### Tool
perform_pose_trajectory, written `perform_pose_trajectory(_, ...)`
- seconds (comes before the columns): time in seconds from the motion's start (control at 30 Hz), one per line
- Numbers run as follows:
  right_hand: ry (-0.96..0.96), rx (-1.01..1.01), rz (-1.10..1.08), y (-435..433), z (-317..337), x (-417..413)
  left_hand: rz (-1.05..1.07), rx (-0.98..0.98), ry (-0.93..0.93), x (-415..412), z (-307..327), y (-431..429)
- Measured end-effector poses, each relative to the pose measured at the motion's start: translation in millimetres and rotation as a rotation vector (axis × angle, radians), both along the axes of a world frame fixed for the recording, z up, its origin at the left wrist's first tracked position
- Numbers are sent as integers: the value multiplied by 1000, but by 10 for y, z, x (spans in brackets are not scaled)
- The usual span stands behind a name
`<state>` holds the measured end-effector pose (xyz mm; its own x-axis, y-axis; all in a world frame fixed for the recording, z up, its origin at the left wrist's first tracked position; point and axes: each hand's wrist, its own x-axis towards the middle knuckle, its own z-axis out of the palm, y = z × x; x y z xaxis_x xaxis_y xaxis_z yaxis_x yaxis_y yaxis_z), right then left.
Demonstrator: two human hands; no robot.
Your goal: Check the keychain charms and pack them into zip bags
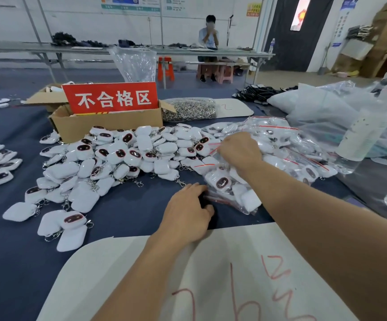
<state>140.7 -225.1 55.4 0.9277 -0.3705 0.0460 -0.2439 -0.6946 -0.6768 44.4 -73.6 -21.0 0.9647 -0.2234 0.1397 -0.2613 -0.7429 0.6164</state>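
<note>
Dozens of loose charms lie heaped on the blue cloth, and a smaller mound of packed bags sits to their right, so we judge less than half is done. Our right hand pinches a crinkly clear zip bag near its red-striped mouth. Our left hand rests curled just beside a filled bag; we cannot tell whether it holds anything. The charms look pillowy, with glossy dark faces and metal clasps.

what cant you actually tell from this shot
All head view.
Right hand: fingers hidden behind its back, grip on zip bags unclear.
Left hand: fingertips curled under the palm.
Cardboard box: contents blocked by its wall and red sign.
White sheet: scrawl cut by bottom edge.
</note>
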Motion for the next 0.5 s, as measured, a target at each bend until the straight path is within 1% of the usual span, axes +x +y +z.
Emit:
perform_pose_trajectory(0.07,-119,237,-96,-38,105,-26,9,-12,-6,-8,4,-7)
perform_pose_trajectory(0.13,-234,498,-121,-70,207,-70,26,-25,9,-9,4,-7)
perform_pose_trajectory(0.17,-277,593,-125,-83,263,-82,33,-32,18,-7,2,-6)
perform_pose_trajectory(0.23,-332,711,-160,-72,392,-104,36,-45,23,-8,-3,-8)
perform_pose_trajectory(0.27,-346,736,-176,-52,451,-119,41,-59,27,-12,-3,-10)
perform_pose_trajectory(0.3,-368,747,-172,-28,501,-140,57,-83,34,-17,3,-10)
perform_pose_trajectory(0.33,-412,714,-152,-3,536,-170,86,-120,40,-23,10,-7)
perform_pose_trajectory(0.4,-516,525,-47,40,593,-287,166,-253,25,-41,53,1)
perform_pose_trajectory(0.43,-539,426,39,72,619,-365,214,-361,8,-55,100,6)
perform_pose_trajectory(0.5,-471,292,228,167,598,-512,302,-642,-39,-82,216,36)
